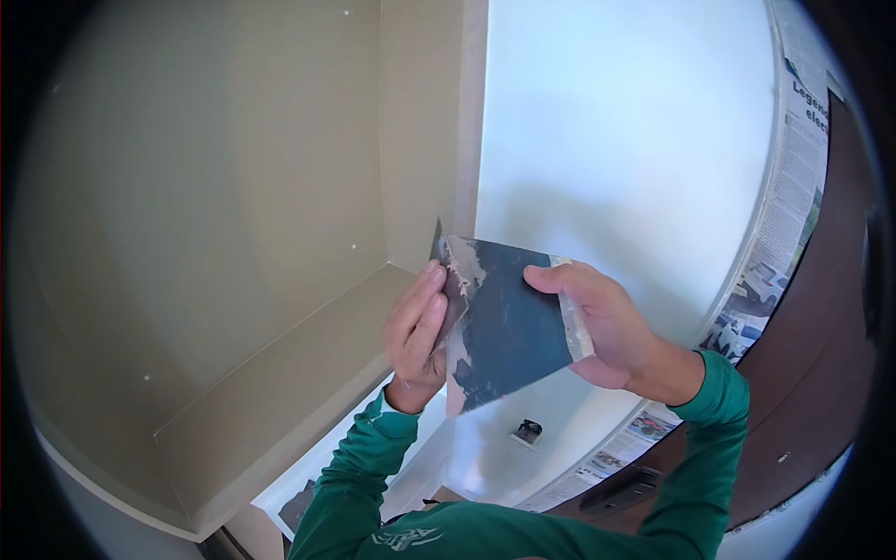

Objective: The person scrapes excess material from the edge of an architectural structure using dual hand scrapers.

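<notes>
Green sleeves rise from the lower edge, and both hands hold one worn sheet of dark sandpaper in front of a white wall panel. Left hand has its fingers curled shut over the sheet's torn left edge; right hand pinches the right edge, thumb across the front. Beige alcove walls stand to the left, and newspaper masks a dark brown door at right
</notes>
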The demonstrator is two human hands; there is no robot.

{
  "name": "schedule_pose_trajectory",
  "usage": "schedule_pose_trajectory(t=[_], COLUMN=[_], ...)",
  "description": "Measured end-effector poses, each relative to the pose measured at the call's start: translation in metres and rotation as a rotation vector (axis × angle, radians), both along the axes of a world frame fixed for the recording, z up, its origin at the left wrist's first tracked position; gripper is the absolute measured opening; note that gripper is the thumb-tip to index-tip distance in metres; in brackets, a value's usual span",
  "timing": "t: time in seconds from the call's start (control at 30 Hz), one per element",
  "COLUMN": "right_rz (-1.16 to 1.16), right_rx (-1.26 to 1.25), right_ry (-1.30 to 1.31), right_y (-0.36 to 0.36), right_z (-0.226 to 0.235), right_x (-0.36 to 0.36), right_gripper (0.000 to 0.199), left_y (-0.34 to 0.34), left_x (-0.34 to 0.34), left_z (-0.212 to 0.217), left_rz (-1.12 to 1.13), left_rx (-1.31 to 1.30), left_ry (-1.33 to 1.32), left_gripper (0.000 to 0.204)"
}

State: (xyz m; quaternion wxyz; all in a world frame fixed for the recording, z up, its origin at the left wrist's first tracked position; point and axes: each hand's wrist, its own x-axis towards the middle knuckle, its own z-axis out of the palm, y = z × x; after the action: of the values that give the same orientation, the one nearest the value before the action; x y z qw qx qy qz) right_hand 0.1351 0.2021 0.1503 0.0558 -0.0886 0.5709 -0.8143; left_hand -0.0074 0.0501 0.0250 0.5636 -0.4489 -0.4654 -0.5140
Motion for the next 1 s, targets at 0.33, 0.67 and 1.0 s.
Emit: schedule_pose_trajectory(t=[0.33,0.67,1.0], right_rz=[-0.15,-0.446,-1.064], right_rx=[0.093,0.241,2.38], right_ry=[-0.054,0.503,1.321], right_y=[0.009,0.026,-0.028], right_z=[0.019,0.156,0.294], right_x=[0.003,-0.022,-0.09], right_gripper=[0.023,0.031,0.024], left_y=[0.0,-0.015,-0.034], left_x=[-0.008,-0.004,-0.01], left_z=[0.013,-0.022,-0.037], left_rz=[0.165,-0.424,-0.54], left_rx=[-0.024,0.333,0.5], left_ry=[0.026,-0.751,-0.888], left_gripper=[0.043,0.035,0.041])
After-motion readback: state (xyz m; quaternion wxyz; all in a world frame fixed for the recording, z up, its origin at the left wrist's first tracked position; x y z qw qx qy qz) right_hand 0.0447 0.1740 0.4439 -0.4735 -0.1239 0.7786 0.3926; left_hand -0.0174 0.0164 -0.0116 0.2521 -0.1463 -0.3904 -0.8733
